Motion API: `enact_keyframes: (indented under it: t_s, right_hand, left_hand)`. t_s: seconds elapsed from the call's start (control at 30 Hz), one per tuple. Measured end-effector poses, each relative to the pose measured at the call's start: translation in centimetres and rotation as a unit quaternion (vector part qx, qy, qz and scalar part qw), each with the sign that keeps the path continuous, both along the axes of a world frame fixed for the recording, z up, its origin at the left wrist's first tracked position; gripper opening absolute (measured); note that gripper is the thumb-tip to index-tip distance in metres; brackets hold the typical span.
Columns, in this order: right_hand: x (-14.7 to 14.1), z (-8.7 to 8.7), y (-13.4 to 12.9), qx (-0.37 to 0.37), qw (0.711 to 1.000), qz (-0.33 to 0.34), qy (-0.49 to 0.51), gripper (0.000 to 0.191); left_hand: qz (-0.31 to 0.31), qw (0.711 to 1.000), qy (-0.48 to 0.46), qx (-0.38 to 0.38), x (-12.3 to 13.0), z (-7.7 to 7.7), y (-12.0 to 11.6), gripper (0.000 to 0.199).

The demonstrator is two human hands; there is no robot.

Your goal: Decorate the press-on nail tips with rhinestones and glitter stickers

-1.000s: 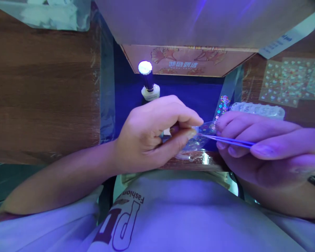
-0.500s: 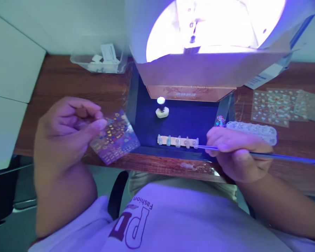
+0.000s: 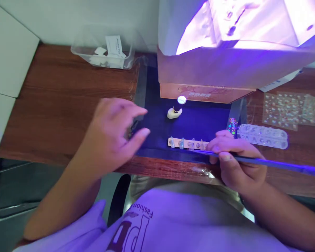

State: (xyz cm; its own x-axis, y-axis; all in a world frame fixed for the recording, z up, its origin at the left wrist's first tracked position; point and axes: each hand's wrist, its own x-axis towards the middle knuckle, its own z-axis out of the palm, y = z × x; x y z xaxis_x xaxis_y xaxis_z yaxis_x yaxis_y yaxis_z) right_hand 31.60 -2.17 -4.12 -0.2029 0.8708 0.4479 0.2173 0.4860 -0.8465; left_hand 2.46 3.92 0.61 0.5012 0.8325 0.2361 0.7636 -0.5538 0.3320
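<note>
My left hand (image 3: 118, 136) hovers over the left part of the dark mat (image 3: 157, 129), thumb and fingers apart, holding nothing. In my right hand (image 3: 236, 157) is a long, thin pair of tweezers (image 3: 267, 161), its tip pointing left. That tip is close to the front edge of a pale strip (image 3: 186, 144) bearing a row of glossy false nails (image 3: 182, 143). My right fingers cover the strip's right end. Behind the strip, a small white stand (image 3: 174, 113) carries a dark post with a bright round top (image 3: 182, 100).
A lit white box (image 3: 225, 66) rests on an orange-brown carton (image 3: 207, 93) at the back. To the right lie a clear compartment case (image 3: 264, 136), colourful glitter (image 3: 232, 126) and sticker sheets (image 3: 282, 110). A clear bin (image 3: 126, 63) with white packets stands back left.
My left hand has let go of the patterned sticker sheet and opened, moving right over the mat. The view has shifted left. The tweezers stay in my right hand by the nail strip.
</note>
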Motion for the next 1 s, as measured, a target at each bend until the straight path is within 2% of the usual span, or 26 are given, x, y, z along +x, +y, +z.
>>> enact_keyframes:
  t_s: [0.07, 0.17, 0.3, 0.47, 0.63, 0.8, 1.0]
  right_hand:
    - [-0.4, 0.2, -0.4, 0.004, 1.000, -0.012, -0.011, 0.012]
    - [-0.9, 0.3, -0.8, 0.017, 0.998, -0.044, -0.036, 0.012]
    - [-1.3, 0.1, -0.8, 0.031, 0.994, -0.078, -0.068, 0.012]
    - [-1.5, -0.2, -0.8, 0.028, 0.990, -0.109, -0.086, 0.011]
    - [-1.3, -0.6, -1.3, 0.003, 0.989, -0.124, -0.082, 0.012]
    - [-1.3, -1.1, -2.0, -0.010, 0.983, -0.157, -0.092, 0.013]
    - [-1.8, -1.2, -2.1, 0.006, 0.982, -0.163, -0.099, 0.016]
  left_hand:
    - [-0.124, 0.992, 0.006, -0.037, 2.3, 0.3, 0.2, 0.029]
    - [-0.190, 0.976, 0.032, -0.104, 4.9, -0.5, 0.4, 0.032]
    - [-0.202, 0.969, 0.005, -0.144, 5.8, -2.5, 0.7, 0.039]
    - [-0.211, 0.969, -0.029, -0.128, 5.5, -3.8, 1.0, 0.029]
    - [-0.216, 0.971, -0.034, -0.099, 5.8, -4.3, 1.0, 0.021]
    - [-0.212, 0.974, -0.033, -0.073, 5.9, -4.5, 0.9, 0.023]
    - [-0.208, 0.975, -0.035, -0.064, 5.7, -4.4, 0.8, 0.033]
